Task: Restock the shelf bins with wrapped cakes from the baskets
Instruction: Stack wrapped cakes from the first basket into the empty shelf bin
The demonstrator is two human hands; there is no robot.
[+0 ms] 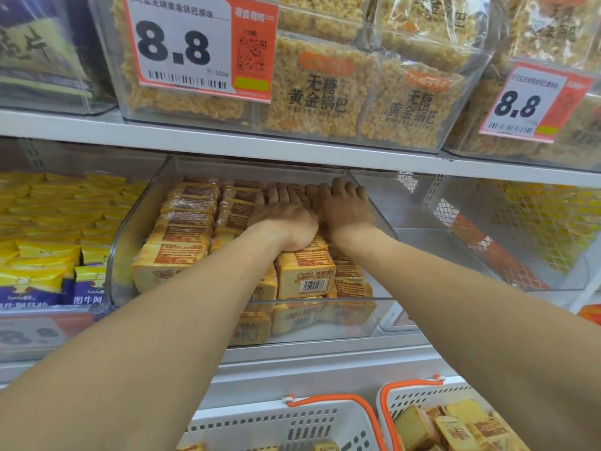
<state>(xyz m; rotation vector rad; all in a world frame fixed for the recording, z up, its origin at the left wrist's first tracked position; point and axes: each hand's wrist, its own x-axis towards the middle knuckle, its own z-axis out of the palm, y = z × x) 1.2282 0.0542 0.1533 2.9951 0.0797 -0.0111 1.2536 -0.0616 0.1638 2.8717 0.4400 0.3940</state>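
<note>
Both palms flat, side by side, pressing cakes [305,271] down in bin [130,229]: left hand [286,213], right hand [344,206], fingers straight, nothing gripped. Bin near full, front stack proud of lip at 6 o'clock. Risk: push too hard, front packs spill toward baskets [383,415].

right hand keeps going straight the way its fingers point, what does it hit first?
Likely the bin's back wall under the shelf. The right hand lies flat on the cakes, fingers pointing deep inward; depth there is unclear.

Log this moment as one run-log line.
left hand: flat on wrapped cakes | right hand: same | site: clear bin
</note>
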